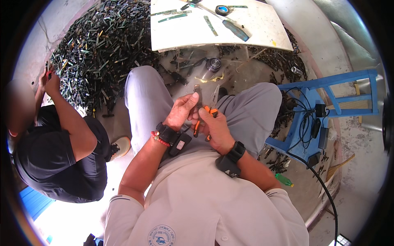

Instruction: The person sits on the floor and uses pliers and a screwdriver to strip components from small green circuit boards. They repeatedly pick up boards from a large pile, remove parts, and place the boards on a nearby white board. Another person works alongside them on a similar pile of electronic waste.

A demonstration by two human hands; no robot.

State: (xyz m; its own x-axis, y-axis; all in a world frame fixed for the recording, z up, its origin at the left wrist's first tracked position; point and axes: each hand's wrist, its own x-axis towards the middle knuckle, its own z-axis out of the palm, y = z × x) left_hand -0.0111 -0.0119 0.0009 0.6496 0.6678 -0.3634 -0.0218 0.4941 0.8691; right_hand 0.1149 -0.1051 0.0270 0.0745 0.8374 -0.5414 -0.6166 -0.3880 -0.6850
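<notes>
Both sets of fingers: the left hand pinches a dark narrow strip between thumb and fingers; the right hand curls around an orange-and-black-handled tool, its tip hard to make out.
Strip and tool: just beside each other, above the lap, between grey-trousered knees.
White tabletop ahead: bears a blue-handled screwdriver and a tape roll.
Left: a heap of dark strips, a co-worker beside it.
Right: a blue wooden stool bearing black cable.
</notes>
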